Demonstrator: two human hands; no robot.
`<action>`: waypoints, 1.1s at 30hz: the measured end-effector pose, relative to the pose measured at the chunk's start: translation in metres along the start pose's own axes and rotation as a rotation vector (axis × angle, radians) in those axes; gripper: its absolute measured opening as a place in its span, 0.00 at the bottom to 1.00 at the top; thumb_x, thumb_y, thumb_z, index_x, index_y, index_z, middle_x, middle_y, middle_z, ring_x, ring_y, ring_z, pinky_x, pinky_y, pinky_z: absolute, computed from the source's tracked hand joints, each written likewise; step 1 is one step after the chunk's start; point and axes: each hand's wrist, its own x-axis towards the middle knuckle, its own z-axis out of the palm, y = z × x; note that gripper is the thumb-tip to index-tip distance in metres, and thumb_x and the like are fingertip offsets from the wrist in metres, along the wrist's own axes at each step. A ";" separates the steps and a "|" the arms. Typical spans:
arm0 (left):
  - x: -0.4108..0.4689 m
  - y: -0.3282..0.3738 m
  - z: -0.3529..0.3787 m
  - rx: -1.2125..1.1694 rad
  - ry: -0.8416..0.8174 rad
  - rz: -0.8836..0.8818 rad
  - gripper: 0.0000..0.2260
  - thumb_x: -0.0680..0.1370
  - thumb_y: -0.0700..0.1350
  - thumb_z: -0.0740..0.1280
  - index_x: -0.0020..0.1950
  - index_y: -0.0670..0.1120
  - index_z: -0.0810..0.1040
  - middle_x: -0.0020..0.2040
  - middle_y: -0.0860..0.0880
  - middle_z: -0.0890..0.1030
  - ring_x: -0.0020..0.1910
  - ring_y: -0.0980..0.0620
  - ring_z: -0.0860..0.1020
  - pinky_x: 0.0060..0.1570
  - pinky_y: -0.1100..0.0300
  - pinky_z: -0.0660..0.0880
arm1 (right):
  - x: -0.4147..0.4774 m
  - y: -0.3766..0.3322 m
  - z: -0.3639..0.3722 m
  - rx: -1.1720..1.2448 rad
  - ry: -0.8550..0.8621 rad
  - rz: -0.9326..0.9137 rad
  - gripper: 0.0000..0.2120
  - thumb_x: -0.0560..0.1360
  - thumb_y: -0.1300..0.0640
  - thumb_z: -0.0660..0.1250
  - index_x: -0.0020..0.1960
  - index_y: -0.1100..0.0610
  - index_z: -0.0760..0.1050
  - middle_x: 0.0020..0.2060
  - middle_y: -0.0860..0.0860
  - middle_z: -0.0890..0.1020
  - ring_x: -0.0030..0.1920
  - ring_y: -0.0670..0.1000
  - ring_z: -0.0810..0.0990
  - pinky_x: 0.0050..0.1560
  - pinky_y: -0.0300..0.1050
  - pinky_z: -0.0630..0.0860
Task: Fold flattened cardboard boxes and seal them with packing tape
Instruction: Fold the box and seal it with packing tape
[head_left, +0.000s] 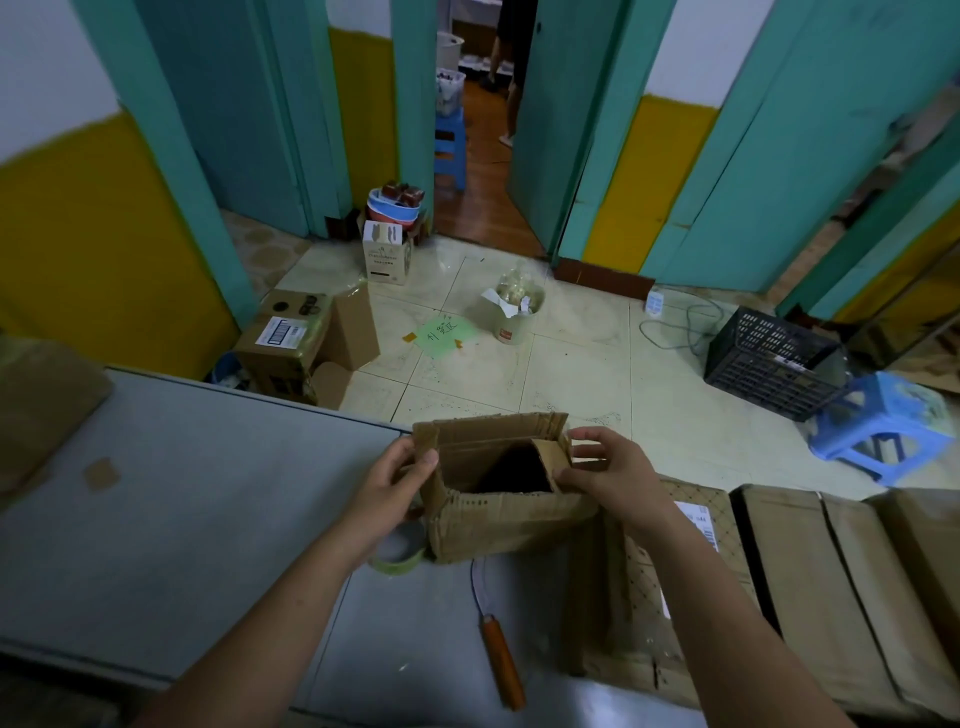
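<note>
Presently one cardboard box (498, 525), flaps pinched by left hand (390, 483), right hand (617, 473); one tape roll (402, 564) beside.

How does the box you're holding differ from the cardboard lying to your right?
The held box stands opened up, its top flaps raised; the flat cardboard lies collapsed beside it. Left hand and right hand grip the held box; no hand holds the flat cardboard. Both are brown cardboard.

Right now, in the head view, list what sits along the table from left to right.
Flat cardboard sheet → small cardboard scrap → tape roll → cardboard box → stack of flattened boxes.
</note>
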 end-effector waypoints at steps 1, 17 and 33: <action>0.000 0.001 0.000 -0.006 0.004 0.000 0.29 0.64 0.78 0.73 0.60 0.66 0.81 0.59 0.58 0.85 0.64 0.50 0.82 0.61 0.40 0.82 | 0.000 0.001 0.000 -0.004 0.001 -0.007 0.24 0.72 0.56 0.80 0.65 0.48 0.78 0.59 0.48 0.83 0.57 0.50 0.83 0.51 0.42 0.82; 0.004 0.019 0.006 -0.038 0.013 -0.084 0.15 0.79 0.58 0.71 0.64 0.58 0.80 0.61 0.55 0.84 0.63 0.53 0.80 0.57 0.44 0.83 | 0.004 -0.005 0.000 -0.115 -0.053 -0.015 0.32 0.67 0.50 0.84 0.67 0.48 0.74 0.60 0.49 0.80 0.56 0.51 0.81 0.44 0.42 0.80; 0.008 0.008 -0.011 -0.065 -0.153 -0.057 0.21 0.79 0.53 0.72 0.72 0.56 0.78 0.67 0.51 0.83 0.69 0.48 0.79 0.65 0.37 0.79 | -0.007 0.008 -0.001 -0.287 -0.270 -0.135 0.64 0.58 0.37 0.84 0.82 0.39 0.48 0.78 0.46 0.65 0.74 0.54 0.70 0.68 0.55 0.77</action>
